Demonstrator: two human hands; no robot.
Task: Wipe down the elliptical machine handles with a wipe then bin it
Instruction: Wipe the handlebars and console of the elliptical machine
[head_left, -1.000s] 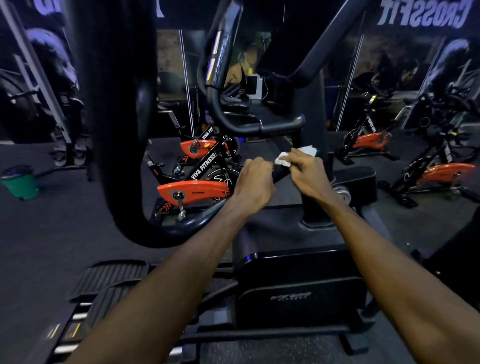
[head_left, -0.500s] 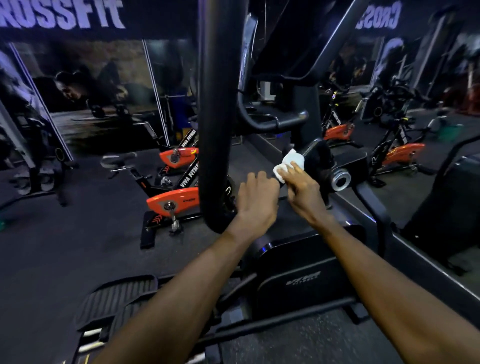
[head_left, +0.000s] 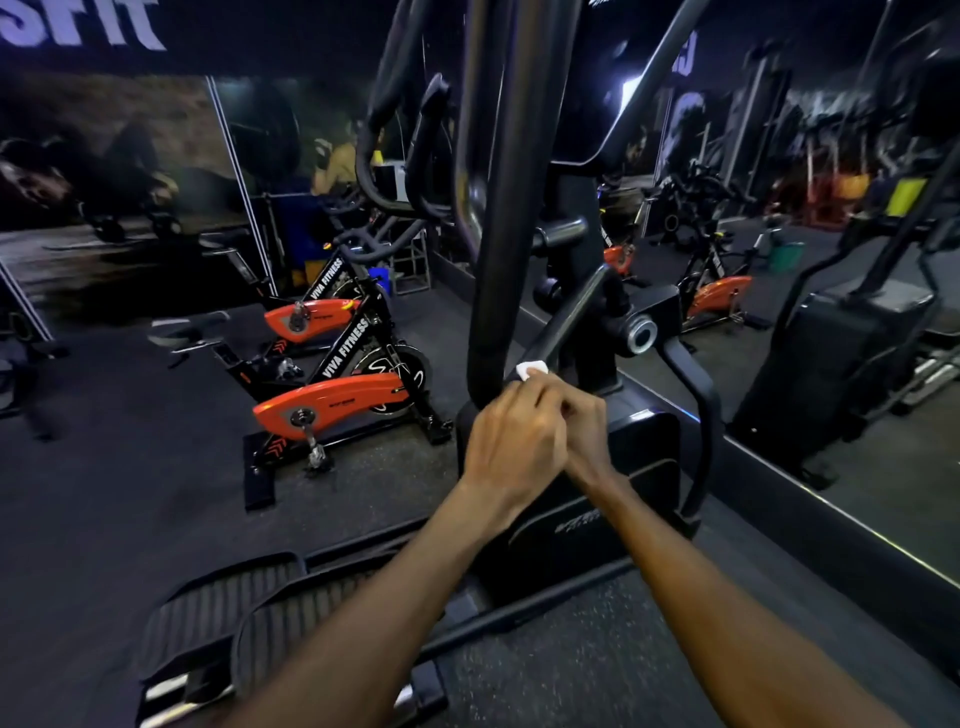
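The elliptical's tall black handle (head_left: 498, 234) rises straight up the middle of the view. At its lower end my two hands meet. My left hand (head_left: 511, 441) is curled around the bottom of the handle and covers part of my right hand (head_left: 589, 434). A small white wipe (head_left: 531, 370) sticks out just above the knuckles, pinched by my right hand's fingers and pressed against the bar. The machine's black housing (head_left: 644, 441) sits right behind the hands.
Two ribbed foot pedals (head_left: 223, 613) lie at the lower left. Orange spin bikes (head_left: 332, 400) stand on the dark floor to the left. A mirror wall (head_left: 831, 364) runs along the right and reflects a green bin (head_left: 787, 257).
The view has swung left and the handle now stands at the centre. My hands have drawn closer together, the left now overlapping the right, and less of the wipe shows.
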